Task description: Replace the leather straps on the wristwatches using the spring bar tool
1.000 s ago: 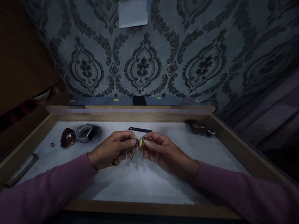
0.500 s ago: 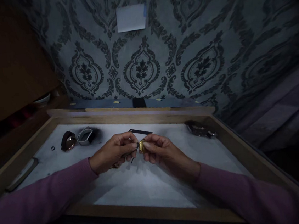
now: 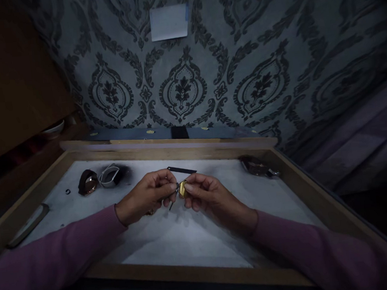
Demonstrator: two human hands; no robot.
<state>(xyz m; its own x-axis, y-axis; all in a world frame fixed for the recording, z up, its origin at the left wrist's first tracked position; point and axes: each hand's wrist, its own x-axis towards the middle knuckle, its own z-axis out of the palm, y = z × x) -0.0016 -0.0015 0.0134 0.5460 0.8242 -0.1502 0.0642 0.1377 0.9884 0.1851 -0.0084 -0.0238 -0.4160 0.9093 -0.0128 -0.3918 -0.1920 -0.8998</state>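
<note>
Over the middle of a shallow wooden tray, my right hand [image 3: 207, 192] pinches a small gold watch case [image 3: 183, 189] between thumb and fingers. My left hand [image 3: 153, 191] is closed in a pinch at the case's left edge, on a small dark piece [image 3: 177, 187] that I cannot identify. A thin dark strip [image 3: 171, 206] shows below the left fingertips; whether it belongs to that piece is unclear. Just behind the hands lies a flat black strip [image 3: 182, 169]. Something gold-coloured shows under the left hand, mostly hidden.
The wooden tray [image 3: 200, 275] has a white lining. At its left lie a dark-strapped watch [image 3: 87, 182], a grey-banded watch [image 3: 110, 176], a small black ring [image 3: 67, 192] and a greenish strap [image 3: 29, 227]. A dark watch [image 3: 260, 166] lies at the back right. Patterned wallpaper rises behind.
Both hands and the gold watch case have shifted only very slightly. The pinch of each hand stays the same.
</note>
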